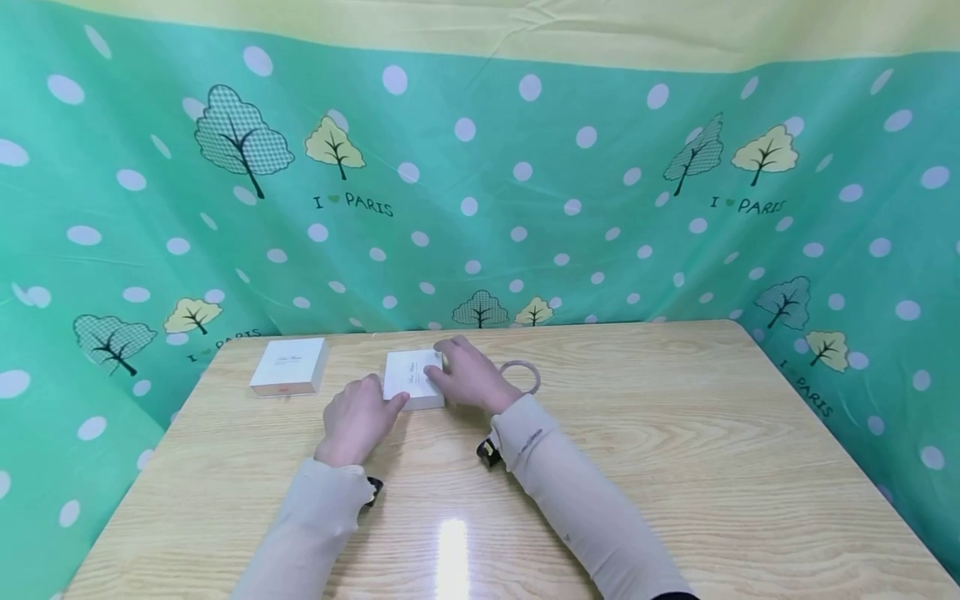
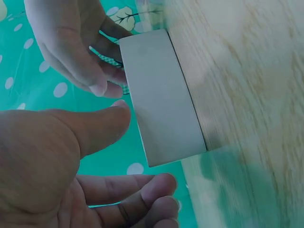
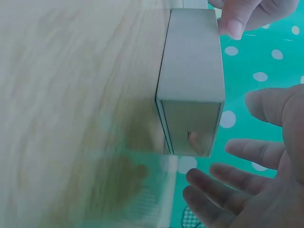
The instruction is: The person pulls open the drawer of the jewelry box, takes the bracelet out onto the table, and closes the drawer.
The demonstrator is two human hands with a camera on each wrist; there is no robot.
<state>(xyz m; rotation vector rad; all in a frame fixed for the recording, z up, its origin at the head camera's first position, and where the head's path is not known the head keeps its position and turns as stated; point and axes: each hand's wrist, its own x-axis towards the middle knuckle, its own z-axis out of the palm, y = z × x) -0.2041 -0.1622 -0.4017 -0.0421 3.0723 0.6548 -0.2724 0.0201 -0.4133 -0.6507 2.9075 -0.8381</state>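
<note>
A small flat white box (image 1: 411, 383) with fine dark lettering on its lid lies on the table between my two hands. My left hand (image 1: 358, 419) is at the box's left end, thumb near its top edge. In the left wrist view its fingers (image 2: 154, 190) lie loosely bent just past the box's corner. My right hand (image 1: 468, 375) is at the opposite end, its thumb over the lid in the head view. The right wrist view has its fingers (image 3: 251, 185) spread, with a gap between them and the box's shiny end face (image 3: 187, 123).
A second white box (image 1: 288, 365) with similar lettering lies at the back left of the wooden table (image 1: 637, 417). Behind my right hand is a pale ring (image 1: 536, 379). A green dotted curtain (image 1: 517, 208) hangs along the back and sides.
</note>
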